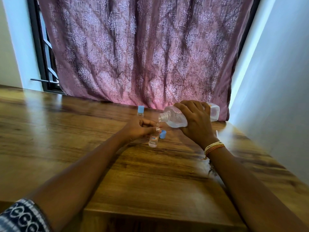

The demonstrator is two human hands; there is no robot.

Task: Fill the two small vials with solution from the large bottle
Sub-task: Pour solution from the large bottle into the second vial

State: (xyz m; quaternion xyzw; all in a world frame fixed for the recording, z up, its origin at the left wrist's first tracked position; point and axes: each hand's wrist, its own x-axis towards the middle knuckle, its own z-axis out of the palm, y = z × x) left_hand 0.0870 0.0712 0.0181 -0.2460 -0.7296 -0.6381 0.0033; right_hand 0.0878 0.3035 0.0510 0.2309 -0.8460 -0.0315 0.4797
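Note:
My right hand (196,122) grips the large clear bottle (175,117), tipped on its side with the open mouth pointing left and down. Directly under that mouth stands a small open vial (154,139) with a red-and-white label, held around its upper part by my left hand (142,127). Clear liquid shows in the vial's lower part. Its blue cap (162,133) lies on the wooden table (117,164) just right of the vial. A second small vial (140,112), capped in blue, stands upright behind my left hand.
A purple patterned curtain (142,52) hangs along the table's far edge. A white wall (275,97) runs close along the right side. A small white object (216,133) lies near my right wrist. The table's front edge (150,213) is close to me.

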